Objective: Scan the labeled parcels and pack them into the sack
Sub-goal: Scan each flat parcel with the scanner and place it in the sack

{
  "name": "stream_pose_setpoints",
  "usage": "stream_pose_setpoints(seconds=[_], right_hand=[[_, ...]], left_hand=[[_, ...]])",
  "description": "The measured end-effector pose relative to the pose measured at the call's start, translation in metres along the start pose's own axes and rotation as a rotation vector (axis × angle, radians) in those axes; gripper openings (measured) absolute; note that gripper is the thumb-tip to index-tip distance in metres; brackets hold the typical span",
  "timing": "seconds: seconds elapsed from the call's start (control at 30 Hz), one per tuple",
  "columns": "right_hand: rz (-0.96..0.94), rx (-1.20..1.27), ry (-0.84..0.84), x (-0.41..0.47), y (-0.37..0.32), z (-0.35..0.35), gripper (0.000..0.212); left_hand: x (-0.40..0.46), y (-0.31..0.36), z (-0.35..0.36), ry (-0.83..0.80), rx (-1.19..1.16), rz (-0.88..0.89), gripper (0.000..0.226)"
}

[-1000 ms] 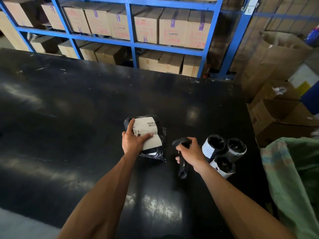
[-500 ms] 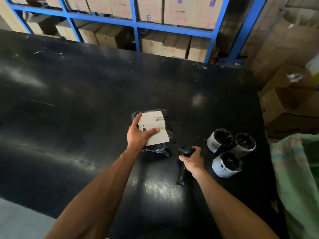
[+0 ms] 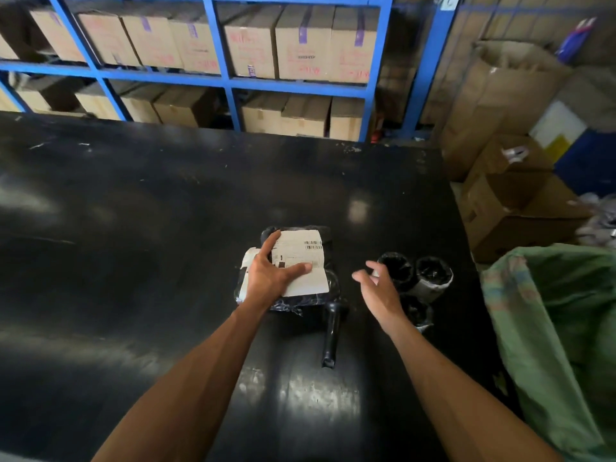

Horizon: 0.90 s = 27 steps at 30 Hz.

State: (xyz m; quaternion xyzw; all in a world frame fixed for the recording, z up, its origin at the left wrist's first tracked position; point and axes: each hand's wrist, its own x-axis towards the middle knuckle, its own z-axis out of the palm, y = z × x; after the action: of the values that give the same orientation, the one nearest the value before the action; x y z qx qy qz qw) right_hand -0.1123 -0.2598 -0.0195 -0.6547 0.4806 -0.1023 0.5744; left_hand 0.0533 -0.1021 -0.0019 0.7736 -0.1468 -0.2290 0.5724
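Observation:
A black plastic parcel (image 3: 328,290) with a white barcode label lies on the black table (image 3: 133,245). My left hand (image 3: 270,278) grips it from the left, thumb across the label. The black handheld scanner (image 3: 331,335) lies flat on the table just below the parcel. My right hand (image 3: 380,291) hovers open above the table, right of the scanner, fingers spread. Three rolled black parcels (image 3: 423,275) with white labels sit close behind that hand. The green woven sack (image 3: 560,335) hangs open at the table's right edge.
Blue shelving (image 3: 230,81) filled with cardboard boxes runs along the far side of the table. Open brown cartons (image 3: 520,211) stand on the floor at the right, beyond the sack.
My right hand has let go of the scanner, which now lies on the table, and has lifted open toward the right. My left hand keeps its hold on the parcel.

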Motion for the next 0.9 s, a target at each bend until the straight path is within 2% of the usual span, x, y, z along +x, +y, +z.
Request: stream_pose_setpoints(seconds=[0.17, 0.3, 0.4, 0.57, 0.63, 0.67, 0.73, 0.8, 0.83, 0.9], right_hand=[[-0.018, 0.221, -0.076, -0.011, -0.022, -0.033, 0.061], [-0.073, 0.179, -0.003, -0.023, -0.024, -0.065, 0.069], [-0.088, 0.140, 0.071, -0.029, -0.011, -0.094, 0.075], [-0.146, 0.267, 0.224, -0.032, 0.018, -0.162, 0.050], [-0.141, 0.346, 0.275, -0.030, 0.034, -0.195, 0.050], [-0.137, 0.368, 0.294, -0.029, 0.043, -0.214, 0.051], [-0.126, 0.388, 0.333, -0.028, 0.059, -0.253, 0.057], [-0.096, 0.427, 0.383, -0.028, 0.075, -0.293, 0.069], [-0.085, 0.451, 0.400, -0.027, 0.083, -0.312, 0.074], [-0.058, 0.477, 0.435, -0.025, 0.101, -0.349, 0.077]], left_hand=[[-0.020, 0.024, 0.037, -0.124, -0.058, 0.028, 0.097], [-0.038, 0.037, 0.082, -0.250, -0.100, 0.065, 0.090], [-0.054, 0.048, 0.121, -0.286, -0.133, 0.079, 0.076], [-0.074, 0.065, 0.192, -0.362, -0.269, 0.013, 0.056], [-0.074, 0.068, 0.226, -0.433, -0.260, -0.011, 0.049], [-0.076, 0.072, 0.244, -0.485, -0.245, -0.023, 0.053], [-0.068, 0.058, 0.289, -0.568, -0.266, -0.097, 0.076], [-0.053, 0.030, 0.338, -0.635, -0.245, -0.102, 0.078], [-0.060, 0.033, 0.355, -0.654, -0.187, -0.113, 0.079], [-0.098, 0.072, 0.369, -0.595, -0.069, -0.075, 0.080]])
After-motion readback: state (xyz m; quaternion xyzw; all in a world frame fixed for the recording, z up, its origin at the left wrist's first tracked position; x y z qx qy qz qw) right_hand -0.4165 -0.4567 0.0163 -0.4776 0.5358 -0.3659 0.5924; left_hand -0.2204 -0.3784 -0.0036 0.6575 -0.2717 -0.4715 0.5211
